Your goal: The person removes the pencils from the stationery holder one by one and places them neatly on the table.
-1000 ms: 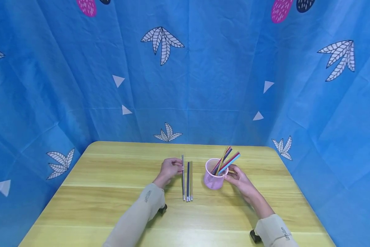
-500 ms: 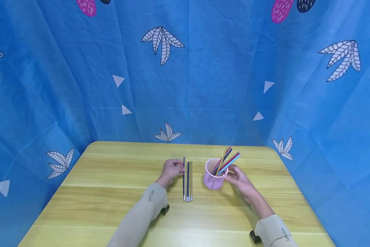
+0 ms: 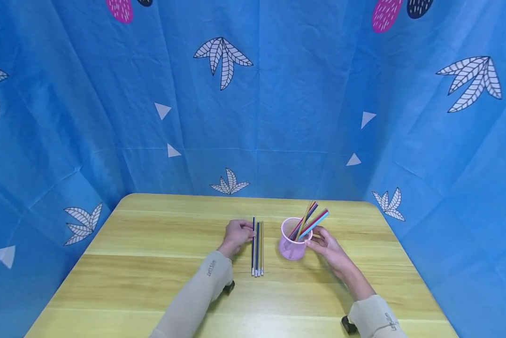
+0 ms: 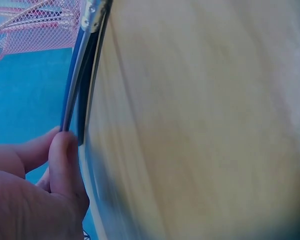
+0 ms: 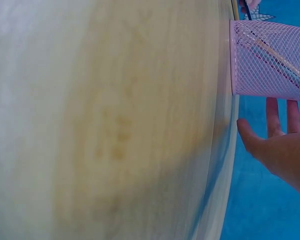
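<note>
Dark pencil (image 3: pixel 253 258) is pinched by left hand (image 3: pixel 237 233) beside other pencils (image 3: pixel 257 249) on wooden table (image 3: pixel 151 281); pink mesh cup (image 3: pixel 291 249) is touched by right hand (image 3: pixel 329 246), fingers loosely extended.

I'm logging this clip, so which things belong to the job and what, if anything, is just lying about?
Part of the job:
slim dark-blue pencil pinched by the left hand
dark and gold pencils beside it
pink cylindrical mesh cup at the right hand
red, light-blue and gold pencils inside it

Just background:
yellowish wood-grain tabletop
blue leaf-printed fabric curtain
</note>
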A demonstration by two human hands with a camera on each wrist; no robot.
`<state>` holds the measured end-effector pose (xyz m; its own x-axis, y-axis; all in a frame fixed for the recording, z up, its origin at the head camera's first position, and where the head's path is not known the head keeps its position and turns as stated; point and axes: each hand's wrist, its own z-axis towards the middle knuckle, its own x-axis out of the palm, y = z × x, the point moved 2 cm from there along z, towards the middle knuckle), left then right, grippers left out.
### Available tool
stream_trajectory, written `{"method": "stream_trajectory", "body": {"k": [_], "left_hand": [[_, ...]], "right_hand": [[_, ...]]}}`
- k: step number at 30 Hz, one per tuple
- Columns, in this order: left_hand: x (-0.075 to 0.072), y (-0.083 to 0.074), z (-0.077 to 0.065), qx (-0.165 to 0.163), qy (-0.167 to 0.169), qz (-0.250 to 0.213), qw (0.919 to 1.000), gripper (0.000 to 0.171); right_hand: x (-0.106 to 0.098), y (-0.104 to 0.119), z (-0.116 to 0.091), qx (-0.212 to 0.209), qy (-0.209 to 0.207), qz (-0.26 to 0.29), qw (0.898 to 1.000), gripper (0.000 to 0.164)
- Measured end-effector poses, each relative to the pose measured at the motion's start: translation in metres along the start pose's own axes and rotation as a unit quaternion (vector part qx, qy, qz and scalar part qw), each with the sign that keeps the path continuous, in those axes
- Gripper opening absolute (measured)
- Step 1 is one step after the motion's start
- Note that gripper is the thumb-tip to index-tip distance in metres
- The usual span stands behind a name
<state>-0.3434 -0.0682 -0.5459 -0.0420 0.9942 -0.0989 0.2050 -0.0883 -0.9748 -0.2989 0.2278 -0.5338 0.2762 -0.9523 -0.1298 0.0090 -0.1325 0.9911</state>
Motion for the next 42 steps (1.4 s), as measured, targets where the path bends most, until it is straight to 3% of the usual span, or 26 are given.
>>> {"method": "stream_trajectory", "body": {"k": [7, 21, 42], "left_hand": [[0.0020, -0.0001, -0.0021, -0.002, 0.013, 0.008, 0.9999, 0.028], [0.0011, 0.0013, -0.0023, -0.004, 0.008, 0.034, 0.9994, 0.025], [0.0051, 0.0019, -0.0027, 0.009, -0.017, 0.063, 0.9978, 0.028]], "right_hand": [[-0.0001, -0.0002, -0.0010, 0.000, -0.003, 0.000, 1.000, 0.063], [-0.0008, -0.0011, 0.0008, -0.003, 0.000, -0.006, 1.000, 0.066], [-0.0007, -0.0005, 0.0012, -0.008, -0.001, -0.001, 1.000, 0.063]]}}
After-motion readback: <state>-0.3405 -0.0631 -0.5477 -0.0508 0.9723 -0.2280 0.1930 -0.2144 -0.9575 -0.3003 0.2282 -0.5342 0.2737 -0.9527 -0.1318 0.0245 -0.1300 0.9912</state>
